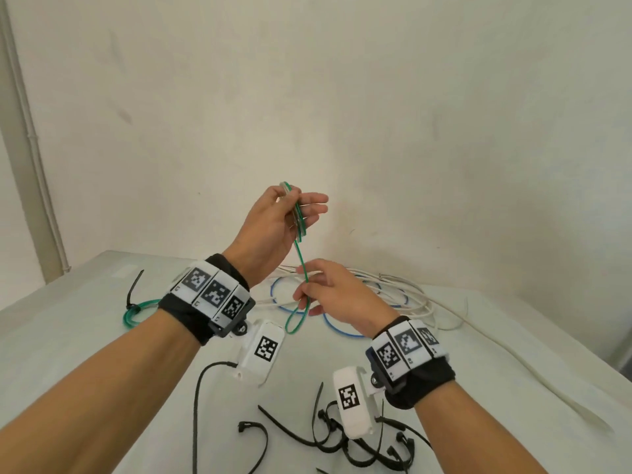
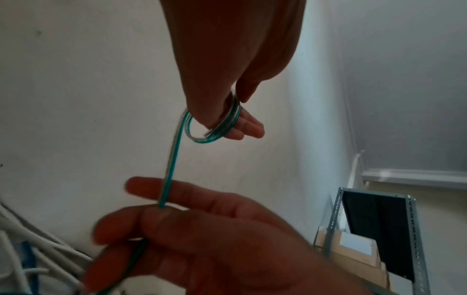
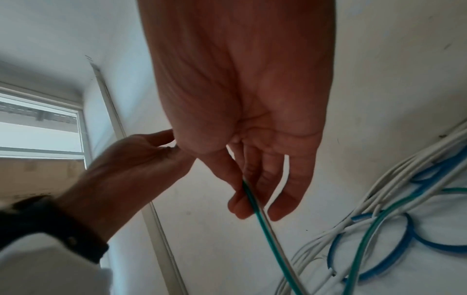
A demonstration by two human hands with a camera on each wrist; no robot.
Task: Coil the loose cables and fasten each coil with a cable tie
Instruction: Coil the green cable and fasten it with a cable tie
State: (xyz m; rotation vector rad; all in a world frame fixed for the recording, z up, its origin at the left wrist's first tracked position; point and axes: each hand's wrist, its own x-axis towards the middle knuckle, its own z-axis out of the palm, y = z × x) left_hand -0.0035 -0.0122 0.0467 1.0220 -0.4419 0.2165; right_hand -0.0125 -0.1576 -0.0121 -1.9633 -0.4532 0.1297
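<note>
The left hand is raised above the table, its thumb and fingers pinching a small coil of green cable. From the coil the green cable drops toward 6 o'clock into the right hand, whose thumb and fingertips pinch it lightly, the other fingers loose. Below that hand it hangs in a loop. At 3 o'clock of the hands white cables and a blue cable lie tangled on the table. A tied green coil lies at 9 o'clock. Black ties lie near the 6 o'clock edge.
</note>
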